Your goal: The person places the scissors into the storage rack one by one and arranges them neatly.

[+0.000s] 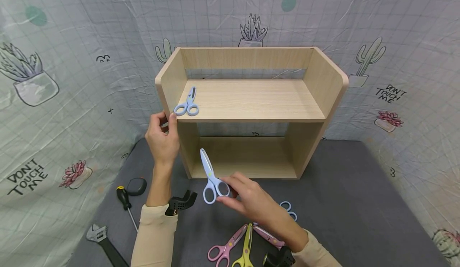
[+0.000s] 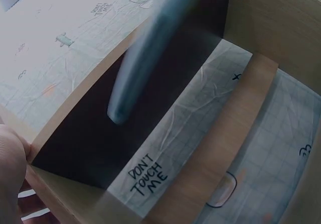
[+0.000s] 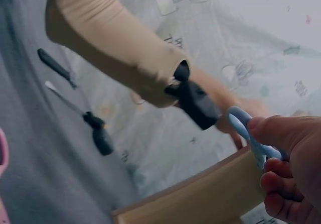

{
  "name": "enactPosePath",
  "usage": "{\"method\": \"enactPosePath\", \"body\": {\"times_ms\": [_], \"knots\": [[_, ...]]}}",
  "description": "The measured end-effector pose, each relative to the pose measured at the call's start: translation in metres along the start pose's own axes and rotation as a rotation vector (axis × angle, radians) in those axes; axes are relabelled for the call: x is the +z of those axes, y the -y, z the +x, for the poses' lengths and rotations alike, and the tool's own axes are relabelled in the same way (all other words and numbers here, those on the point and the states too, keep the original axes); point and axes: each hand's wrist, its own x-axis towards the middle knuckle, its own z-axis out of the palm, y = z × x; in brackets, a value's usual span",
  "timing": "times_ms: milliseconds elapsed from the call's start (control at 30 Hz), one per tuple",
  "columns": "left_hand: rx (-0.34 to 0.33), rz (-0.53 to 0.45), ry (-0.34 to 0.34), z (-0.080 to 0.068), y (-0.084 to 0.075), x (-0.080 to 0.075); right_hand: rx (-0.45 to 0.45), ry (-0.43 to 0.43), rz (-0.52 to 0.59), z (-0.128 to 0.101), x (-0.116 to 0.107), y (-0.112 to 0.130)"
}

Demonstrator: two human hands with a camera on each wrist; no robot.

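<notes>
I am pinching a pair of blue scissors with my right hand, fingers curled at the handle loops and the closed blades pointing up and away toward the lower opening of the wooden shelf. They are hanging in the air just in front of the shelf, above the grey mat. My left hand is gripping the shelf's left side panel at the front edge of the upper board, thumb and fingers curled on it. A second pair of blue scissors is lying on that upper board, near its left end. Below my right wrist, pink scissors, yellow scissors and another blue pair are lying on the mat. A screwdriver and a wrench are resting off to the left.
</notes>
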Motion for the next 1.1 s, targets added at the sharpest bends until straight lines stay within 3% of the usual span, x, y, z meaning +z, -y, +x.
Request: {"method": "enactPosePath", "body": {"times_ms": [267, 733, 1100], "knots": [[0.002, 0.009, 0.001, 0.0, 0.001, 0.0, -0.085, -0.062, -0.027, 0.019, -0.017, -0.002], [-0.009, 0.023, -0.002, 0.0, 0.0, 0.0, -0.055, -0.104, -0.071, 0.061, -0.049, -0.006], [-0.008, 0.02, 0.009, 0.0, 0.0, -0.001, -0.03, -0.136, -0.095, 0.088, -0.05, -0.015]]}}
